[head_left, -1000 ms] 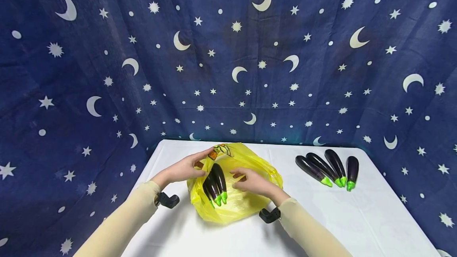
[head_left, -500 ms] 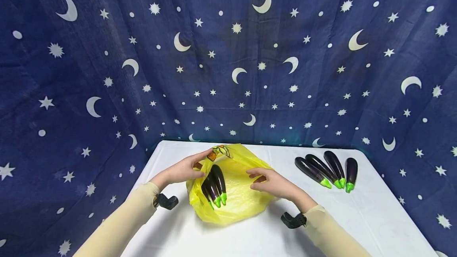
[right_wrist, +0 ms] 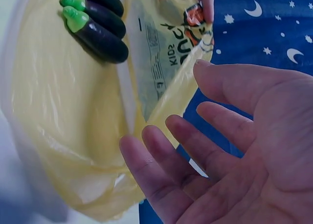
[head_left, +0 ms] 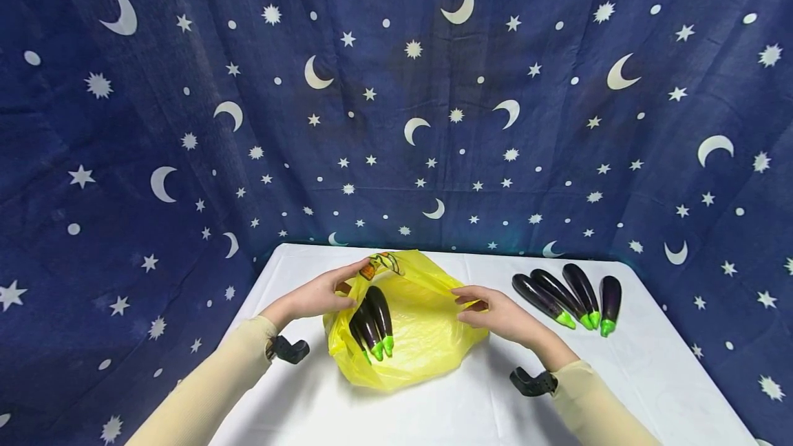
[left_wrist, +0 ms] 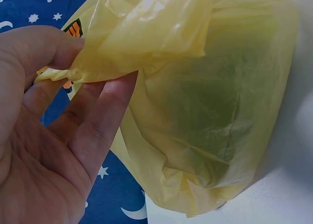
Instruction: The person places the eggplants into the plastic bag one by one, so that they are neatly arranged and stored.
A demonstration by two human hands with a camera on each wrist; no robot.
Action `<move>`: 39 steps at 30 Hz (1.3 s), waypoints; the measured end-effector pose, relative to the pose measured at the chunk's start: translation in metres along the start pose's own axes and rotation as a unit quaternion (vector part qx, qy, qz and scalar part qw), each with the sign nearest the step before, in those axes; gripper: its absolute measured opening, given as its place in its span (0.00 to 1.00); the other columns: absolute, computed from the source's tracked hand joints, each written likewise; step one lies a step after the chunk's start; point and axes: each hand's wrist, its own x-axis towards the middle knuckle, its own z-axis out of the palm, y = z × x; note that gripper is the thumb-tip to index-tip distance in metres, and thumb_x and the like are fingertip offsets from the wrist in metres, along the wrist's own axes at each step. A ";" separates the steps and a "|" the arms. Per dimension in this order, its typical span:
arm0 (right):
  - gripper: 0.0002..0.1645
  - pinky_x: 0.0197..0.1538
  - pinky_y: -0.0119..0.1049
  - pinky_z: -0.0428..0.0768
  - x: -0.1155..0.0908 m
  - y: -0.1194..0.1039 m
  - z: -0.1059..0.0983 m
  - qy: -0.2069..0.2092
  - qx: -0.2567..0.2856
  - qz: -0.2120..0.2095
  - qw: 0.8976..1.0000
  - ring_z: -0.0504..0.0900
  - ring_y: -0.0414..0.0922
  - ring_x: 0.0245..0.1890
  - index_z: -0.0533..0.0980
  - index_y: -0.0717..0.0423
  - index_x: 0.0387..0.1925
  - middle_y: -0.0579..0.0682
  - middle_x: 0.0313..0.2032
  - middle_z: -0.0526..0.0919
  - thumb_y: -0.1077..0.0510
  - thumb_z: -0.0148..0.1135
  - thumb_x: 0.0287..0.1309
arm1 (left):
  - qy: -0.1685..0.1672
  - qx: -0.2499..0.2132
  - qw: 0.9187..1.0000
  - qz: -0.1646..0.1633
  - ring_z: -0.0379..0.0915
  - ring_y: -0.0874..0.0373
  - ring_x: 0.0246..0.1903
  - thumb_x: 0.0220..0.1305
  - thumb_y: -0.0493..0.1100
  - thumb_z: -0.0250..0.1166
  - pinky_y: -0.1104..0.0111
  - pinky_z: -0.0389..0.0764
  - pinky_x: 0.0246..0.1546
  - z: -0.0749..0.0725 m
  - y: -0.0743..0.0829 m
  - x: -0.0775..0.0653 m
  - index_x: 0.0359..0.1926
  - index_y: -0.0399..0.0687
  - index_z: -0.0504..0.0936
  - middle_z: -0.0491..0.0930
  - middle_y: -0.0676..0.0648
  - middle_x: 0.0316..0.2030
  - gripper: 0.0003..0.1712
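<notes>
The fingers (left_wrist: 105,116) of the left hand (head_left: 319,294) pinch the rim of a yellow plastic bag (head_left: 427,339), with a gathered fold of it between thumb and fingers in the left wrist view. The fingers (right_wrist: 188,143) of the right hand (head_left: 502,315) are spread and loosely bent, gripping nothing; their tips are at the right-hand rim of the bag, and whether they touch the plastic I cannot tell.

The bag sits on a table with a white cloth (head_left: 434,422), left of the table's middle, its mouth held wide and facing the person. Orange and black print (head_left: 381,265) shows at its far rim beside the left hand, and the right wrist view shows dark lettering (right_wrist: 173,55), including "KIDS" in reverse.

Inside the bag, on its left side, three eggplants (head_left: 381,312) lie next to one another, green stem ends toward the person.

Four more eggplants (head_left: 580,294) lie on the cloth to the right, well apart from the bag. Three slant close together, and the fourth lies straighter just beside them at the far right.

Each wrist bears a small black device, a left one (head_left: 290,349) and a right one (head_left: 533,383), next to cream sleeves (head_left: 207,380). A dark blue curtain (head_left: 372,40) with pale moons and stars hangs behind the table.
</notes>
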 end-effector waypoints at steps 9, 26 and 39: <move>0.31 0.48 0.39 0.83 -0.011 0.012 -0.016 0.041 0.022 0.040 0.998 0.81 0.52 0.53 0.73 0.60 0.68 0.62 0.59 0.79 0.55 0.67 0.66 | 0.003 -0.007 1.000 0.006 0.72 0.43 0.64 0.66 0.36 0.66 0.49 0.70 0.67 0.001 0.002 -0.003 0.82 0.63 0.53 0.62 0.46 0.76 0.49; 0.37 0.50 0.41 0.85 -0.048 0.056 -0.066 0.172 0.012 0.097 0.980 0.79 0.53 0.56 0.66 0.67 0.72 0.69 0.63 0.74 0.54 0.66 0.69 | 0.010 -0.001 1.000 0.007 0.70 0.42 0.65 0.63 0.32 0.62 0.49 0.69 0.67 0.001 -0.001 -0.002 0.82 0.62 0.53 0.61 0.46 0.76 0.50; 0.38 0.43 0.31 0.83 -0.075 0.086 -0.094 0.206 -0.043 0.130 0.969 0.75 0.32 0.48 0.62 0.72 0.72 0.74 0.63 0.72 0.55 0.62 0.71 | 0.009 0.001 1.000 0.008 0.71 0.43 0.64 0.63 0.33 0.62 0.49 0.69 0.67 0.000 0.000 -0.003 0.82 0.62 0.53 0.62 0.46 0.75 0.50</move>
